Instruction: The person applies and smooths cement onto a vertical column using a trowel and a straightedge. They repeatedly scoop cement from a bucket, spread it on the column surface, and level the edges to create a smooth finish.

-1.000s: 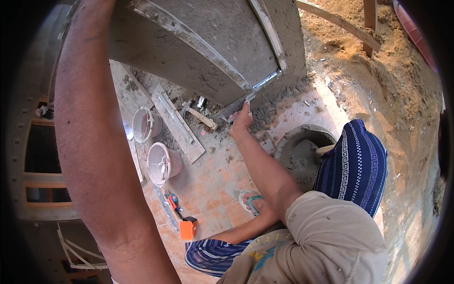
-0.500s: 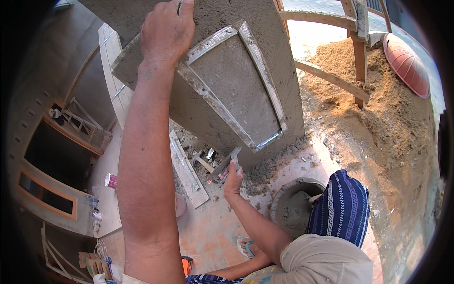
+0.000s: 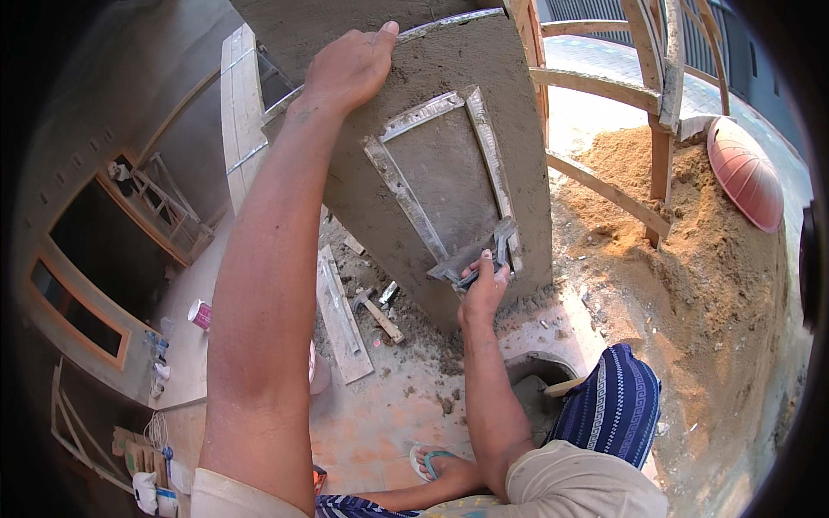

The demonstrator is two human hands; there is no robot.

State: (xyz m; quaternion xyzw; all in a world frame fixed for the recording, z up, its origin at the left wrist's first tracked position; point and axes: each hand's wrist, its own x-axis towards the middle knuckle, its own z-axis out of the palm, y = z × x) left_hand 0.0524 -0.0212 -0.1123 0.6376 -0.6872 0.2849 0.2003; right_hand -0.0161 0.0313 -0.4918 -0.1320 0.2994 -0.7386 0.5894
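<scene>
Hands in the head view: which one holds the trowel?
The right hand, holding the trowel at the lower end of the frame; the left hand is at the strip above the frame.

Bucket [image 3: 320, 373] mostly hidden behind left forearm [image 3: 263, 302], mortar tub [image 3: 528, 373] partly blocked by right forearm [image 3: 496, 388] and patterned knee [image 3: 609, 401], trowel [image 3: 453, 265] handle mostly covered by right hand [image 3: 484, 295], pillar [image 3: 445, 186] cropped at top.
</scene>
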